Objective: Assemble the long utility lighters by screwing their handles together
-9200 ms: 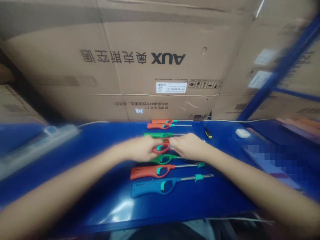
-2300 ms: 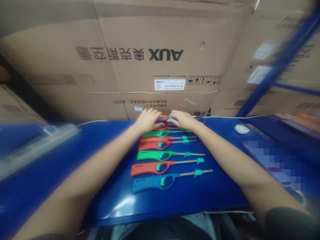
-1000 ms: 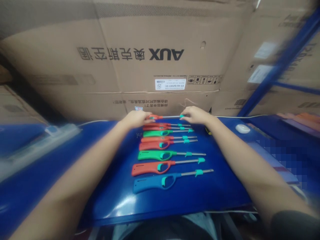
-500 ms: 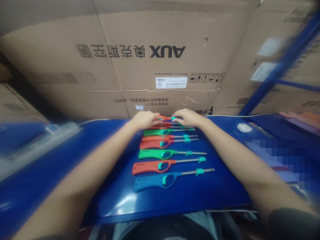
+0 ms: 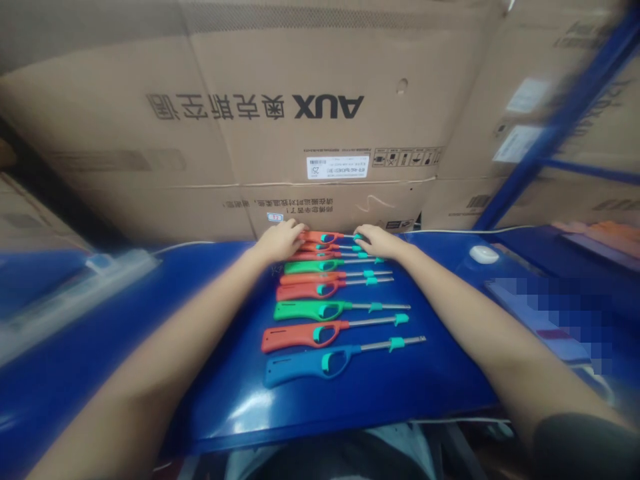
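Several long-necked gas lighters lie in a row on the blue table (image 5: 235, 400), handles to the left and metal tubes to the right. The farthest, a red gas lighter (image 5: 316, 236), is between my hands near the cardboard. My left hand (image 5: 281, 241) has its fingers closed on the handle end. At the other end, my right hand (image 5: 379, 241) pinches the tube near its teal clip. Closer to me lie a green lighter (image 5: 303, 310), an orange-red lighter (image 5: 287, 337) and, nearest, a blue lighter (image 5: 297, 368). My fingers partly hide the far lighters.
A large cardboard box (image 5: 240, 147) with upside-down printing walls the back of the table. On the right are a white rounded object (image 5: 484, 254) and a flat purplish item (image 5: 525, 313). A clear plastic-looking item (image 5: 115, 277) lies blurred at left.
My hands have moved slightly apart at the farthest red lighter, and more of its handle and trigger now shows. The view has shifted a little; the other lighters stay in their row.
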Tool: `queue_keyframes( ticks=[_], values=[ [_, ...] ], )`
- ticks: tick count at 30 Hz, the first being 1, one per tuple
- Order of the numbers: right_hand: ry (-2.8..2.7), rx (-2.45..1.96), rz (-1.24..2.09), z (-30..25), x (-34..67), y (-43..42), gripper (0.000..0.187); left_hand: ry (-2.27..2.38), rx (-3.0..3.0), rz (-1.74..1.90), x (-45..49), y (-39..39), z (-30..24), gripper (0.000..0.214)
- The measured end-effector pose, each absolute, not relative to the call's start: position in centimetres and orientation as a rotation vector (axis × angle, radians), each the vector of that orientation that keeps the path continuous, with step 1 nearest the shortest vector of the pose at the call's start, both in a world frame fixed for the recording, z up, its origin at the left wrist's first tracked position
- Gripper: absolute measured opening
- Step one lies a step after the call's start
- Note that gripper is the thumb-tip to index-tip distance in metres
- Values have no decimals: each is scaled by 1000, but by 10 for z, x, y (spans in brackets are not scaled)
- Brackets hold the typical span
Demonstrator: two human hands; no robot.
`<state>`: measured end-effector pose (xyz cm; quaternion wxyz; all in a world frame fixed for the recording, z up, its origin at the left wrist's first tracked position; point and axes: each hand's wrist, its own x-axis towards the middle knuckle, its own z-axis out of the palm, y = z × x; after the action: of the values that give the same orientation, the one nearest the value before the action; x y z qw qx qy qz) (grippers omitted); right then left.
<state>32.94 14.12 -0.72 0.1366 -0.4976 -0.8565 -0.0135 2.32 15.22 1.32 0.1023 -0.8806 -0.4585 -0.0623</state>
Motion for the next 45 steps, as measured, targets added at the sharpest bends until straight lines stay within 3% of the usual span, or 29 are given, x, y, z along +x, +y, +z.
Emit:
queue_keyframes(
  ticks=[5,10,14,18,20,24,26,32,37,42,45],
  values=[
    [-2428,-1459,-104,3,323,138,34,-1390,-2560,-242,25,144,26,38],
    [-2482,-1368,-95,32,306,100,25,-1252,-2765,-390,28,98,63,31],
    [-2710,-1199,78,39,289,36,22,-1048,-3157,-6,17,38,62,35],
    [-2745,-1021,240,29,275,-12,20,-922,-3069,-218,1,-1,24,64],
    [-2743,-907,275,21,269,-21,31,-998,-3039,-208,-3,-7,4,81],
    [-2755,-808,312,3,263,-20,76,-1236,-3036,-179,1,-9,-17,98],
    [-2771,-837,308,-5,264,-17,83,-1346,-3015,-207,8,-8,-20,104],
    [-2773,-924,256,-9,277,-10,73,-1496,-2985,-274,28,2,-21,102],
    [-2716,-858,222,17,263,-39,31,-1530,-2961,-220,43,16,-16,97],
    [-2966,-629,307,24,241,-65,45,-1540,-2962,-312,48,32,-16,97],
    [-3030,-742,263,23,245,-58,41,-1412,-2956,-503,46,36,-16,89]
  ],
)
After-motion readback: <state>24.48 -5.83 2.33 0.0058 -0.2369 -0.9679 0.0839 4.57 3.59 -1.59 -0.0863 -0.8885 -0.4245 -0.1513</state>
